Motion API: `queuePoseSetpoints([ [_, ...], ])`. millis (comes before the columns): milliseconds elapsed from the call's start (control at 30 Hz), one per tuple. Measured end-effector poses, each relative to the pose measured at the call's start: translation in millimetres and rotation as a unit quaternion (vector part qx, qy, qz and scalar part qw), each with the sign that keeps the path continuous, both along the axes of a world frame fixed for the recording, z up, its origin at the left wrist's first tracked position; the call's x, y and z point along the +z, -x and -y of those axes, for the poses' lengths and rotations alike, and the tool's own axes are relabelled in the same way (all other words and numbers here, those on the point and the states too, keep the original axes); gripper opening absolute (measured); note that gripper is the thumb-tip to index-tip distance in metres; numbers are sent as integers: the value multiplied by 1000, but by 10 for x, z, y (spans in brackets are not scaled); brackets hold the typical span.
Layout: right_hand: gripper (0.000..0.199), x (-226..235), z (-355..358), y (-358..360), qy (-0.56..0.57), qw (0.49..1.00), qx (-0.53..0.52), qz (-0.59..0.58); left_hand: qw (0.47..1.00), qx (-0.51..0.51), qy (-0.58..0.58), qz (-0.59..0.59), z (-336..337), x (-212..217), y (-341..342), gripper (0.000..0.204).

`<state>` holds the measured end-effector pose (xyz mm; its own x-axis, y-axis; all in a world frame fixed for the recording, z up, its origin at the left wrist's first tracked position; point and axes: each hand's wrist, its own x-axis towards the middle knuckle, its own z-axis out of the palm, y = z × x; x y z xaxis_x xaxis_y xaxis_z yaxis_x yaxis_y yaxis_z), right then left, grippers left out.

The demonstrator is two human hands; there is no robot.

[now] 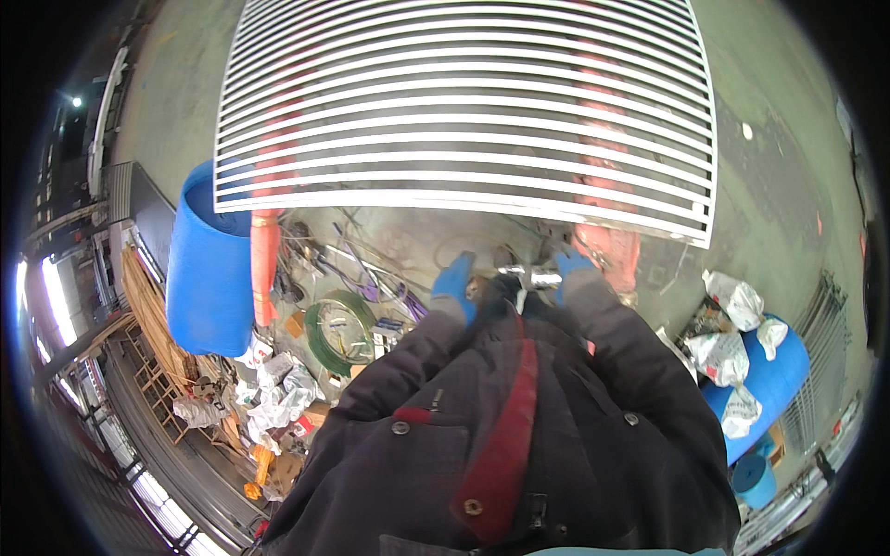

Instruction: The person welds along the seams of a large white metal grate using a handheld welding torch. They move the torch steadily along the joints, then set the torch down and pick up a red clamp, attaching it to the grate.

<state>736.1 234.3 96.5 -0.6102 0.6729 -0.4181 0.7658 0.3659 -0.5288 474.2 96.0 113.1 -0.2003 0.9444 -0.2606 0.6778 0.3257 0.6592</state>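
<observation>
Both my hands wear blue gloves and are low in front of my body, just short of the near edge of a white slatted metal panel. My left hand is beside my dark clothing; its fingers are blurred, so its grip is unclear. On the other side, my right hand is next to a shiny silver cylindrical object. Whether it touches that object cannot be made out, since its fingers are partly hidden and smeared. The panel rests across two supports wrapped in red-orange material, a left one and a right one.
A blue barrel stands at the left. Near it are a green coil, loose scraps and white bags. Another blue barrel, with white bags on and beside it, lies at the right. Long timber strips are farther left.
</observation>
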Motion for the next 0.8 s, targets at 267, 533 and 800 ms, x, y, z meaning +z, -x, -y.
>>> queuePoseSetpoints([
  [267, 48, 410, 314, -352, -88, 994, -62, 10, 949, -273, 121, -98, -68, -431, -98, 80],
  [533, 35, 567, 612, -669, -82, 990, -100, 58, 973, -226, 9, -55, -100, -572, -117, 27],
  [800, 68, 658, 1000, -700, 39, 975, -203, 77, 975, -212, -68, 18, -60, -360, 0, 23],
])
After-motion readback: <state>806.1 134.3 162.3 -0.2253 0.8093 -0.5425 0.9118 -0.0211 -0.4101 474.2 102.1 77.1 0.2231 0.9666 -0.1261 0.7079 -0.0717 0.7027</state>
